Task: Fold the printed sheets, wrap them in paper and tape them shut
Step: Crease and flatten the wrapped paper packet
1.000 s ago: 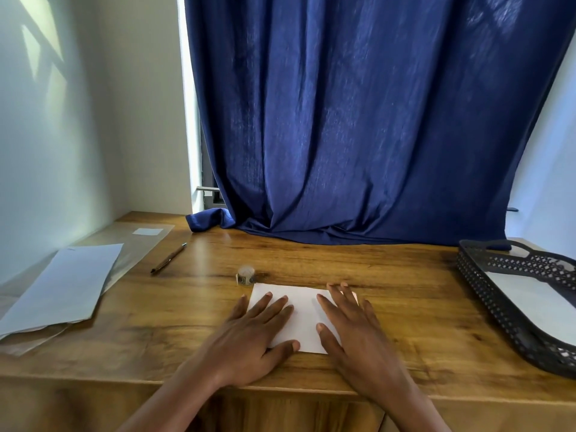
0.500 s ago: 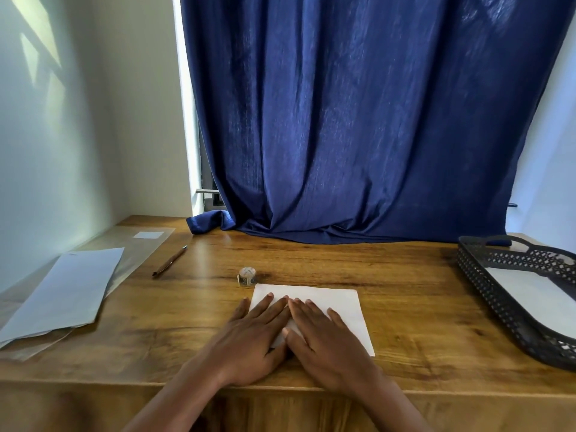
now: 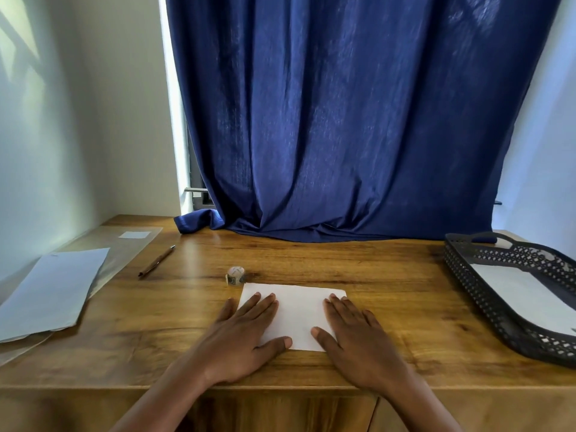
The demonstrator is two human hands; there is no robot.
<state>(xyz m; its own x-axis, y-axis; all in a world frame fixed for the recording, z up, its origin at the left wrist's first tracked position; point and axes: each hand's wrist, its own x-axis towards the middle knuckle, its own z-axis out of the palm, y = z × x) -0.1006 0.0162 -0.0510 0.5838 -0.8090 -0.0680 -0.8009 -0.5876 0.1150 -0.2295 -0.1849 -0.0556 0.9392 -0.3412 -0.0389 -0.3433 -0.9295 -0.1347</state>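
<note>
The folded sheet [image 3: 296, 316] is pressed flat on the tabletop [image 3: 389, 291] by the left hand [image 3: 240, 341] and right hand [image 3: 358, 341], fingers straight and spread. A small tape roll [image 3: 235, 275] lies just behind it.

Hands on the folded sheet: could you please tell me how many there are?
2: the left hand lies flat on the sheet's left side, the right hand flat on its right side.
</note>
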